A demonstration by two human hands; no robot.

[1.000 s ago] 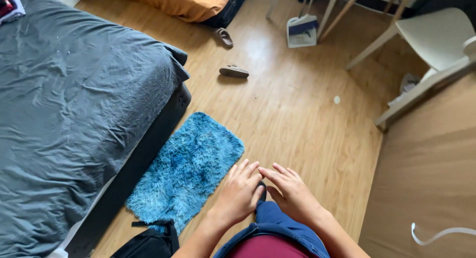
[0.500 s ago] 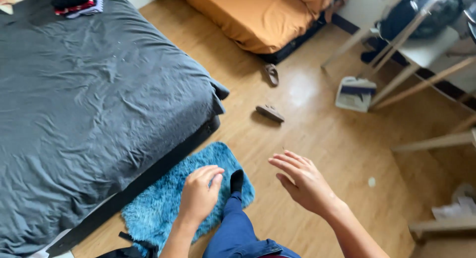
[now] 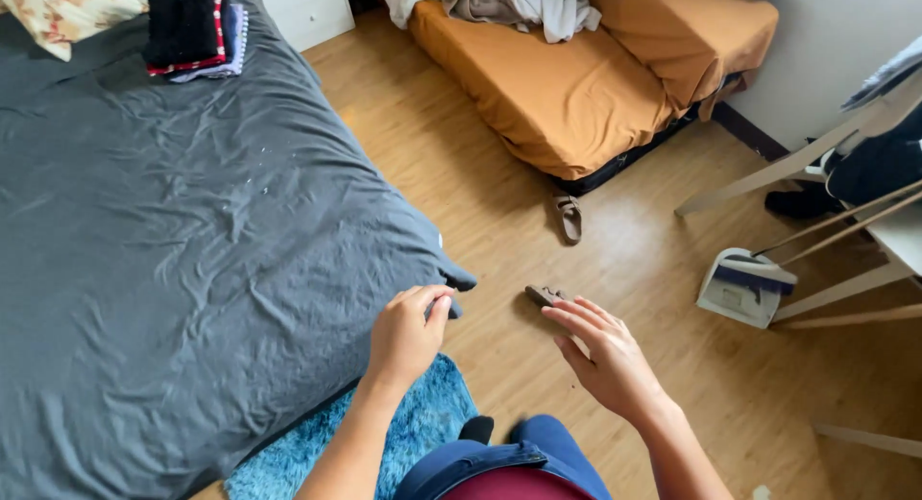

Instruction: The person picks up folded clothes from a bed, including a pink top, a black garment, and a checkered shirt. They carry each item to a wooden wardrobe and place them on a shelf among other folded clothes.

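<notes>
While the head camera is tilting up from the floor toward the far side of the room, both hands are rising and spreading apart compared with a second ago, when they sat close together over the knee. The left hand (image 3: 408, 332) is now hovering at the near corner of the dark grey bed sheet (image 3: 192, 241), its fingers (image 3: 434, 308) curling loosely inward with thumb and forefinger nearly meeting at the sheet's corner; whether they are pinching the fabric I cannot tell. The right hand (image 3: 605, 356) is floating open above the wooden floor (image 3: 615, 269), fingers spread wide and holding nothing, just beside a brown sandal (image 3: 544, 294). A second sandal (image 3: 569, 217) is lying near the orange mattress (image 3: 576, 87), which is only now coming fully into sight with a heap of clothes (image 3: 519, 2) on it. Folded clothes (image 3: 192, 29) are sitting at the far end of the bed, the blue shaggy rug (image 3: 423, 433) is lying under the left forearm, and a white dustpan (image 3: 744, 287) is resting by the chair legs at the right.
</notes>
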